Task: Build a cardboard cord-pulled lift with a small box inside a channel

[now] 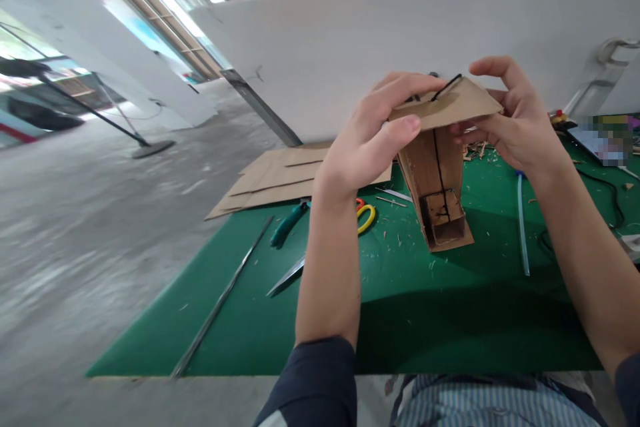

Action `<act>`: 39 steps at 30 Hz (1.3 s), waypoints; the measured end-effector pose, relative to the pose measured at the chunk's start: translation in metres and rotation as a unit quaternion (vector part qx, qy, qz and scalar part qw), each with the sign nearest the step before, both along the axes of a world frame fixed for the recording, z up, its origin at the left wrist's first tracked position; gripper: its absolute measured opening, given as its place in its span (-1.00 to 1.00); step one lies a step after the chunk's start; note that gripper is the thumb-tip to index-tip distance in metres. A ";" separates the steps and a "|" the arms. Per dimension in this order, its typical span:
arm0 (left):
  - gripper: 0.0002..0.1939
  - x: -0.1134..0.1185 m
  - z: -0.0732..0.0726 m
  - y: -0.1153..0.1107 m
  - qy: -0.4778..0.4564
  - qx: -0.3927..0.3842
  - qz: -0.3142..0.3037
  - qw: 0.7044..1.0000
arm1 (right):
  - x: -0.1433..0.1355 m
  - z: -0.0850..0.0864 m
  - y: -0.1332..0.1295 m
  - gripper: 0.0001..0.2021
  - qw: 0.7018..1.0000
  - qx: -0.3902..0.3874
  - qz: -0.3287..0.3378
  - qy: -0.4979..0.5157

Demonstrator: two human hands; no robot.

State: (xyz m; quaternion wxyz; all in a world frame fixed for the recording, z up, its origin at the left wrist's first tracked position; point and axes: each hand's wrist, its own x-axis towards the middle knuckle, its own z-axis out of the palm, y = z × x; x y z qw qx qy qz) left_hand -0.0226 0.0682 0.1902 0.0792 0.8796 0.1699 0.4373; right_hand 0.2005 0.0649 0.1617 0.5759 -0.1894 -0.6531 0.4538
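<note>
A tall, narrow cardboard model (413, 160) stands on the green table, open toward me. A flat cardboard panel (463, 103) tops it, tilted slightly, with a short black stick or cord end poking out. From the top, a black cord (440, 163) runs down to a small cardboard box (447, 223) at the base. My left hand (377, 123) grips the panel's left side, thumb on the near edge and fingers over the top. My right hand (515, 117) is closed at the panel's right corner, index finger raised, other fingers partly hidden beneath it.
Cut cardboard sheets (280, 173) lie at the back left. Scissors (367, 215) with red and yellow handles, a teal-handled tool (290, 223), a bundle of thin rods (225, 293) and a translucent glue stick (523, 227) lie around. A white partition (400, 33) rises behind the table.
</note>
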 end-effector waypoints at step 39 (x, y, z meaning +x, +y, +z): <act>-0.67 0.014 -0.004 -0.001 -0.069 0.075 0.000 0.995 | -0.043 -0.026 -0.006 -0.62 0.984 -0.124 -0.009 0.130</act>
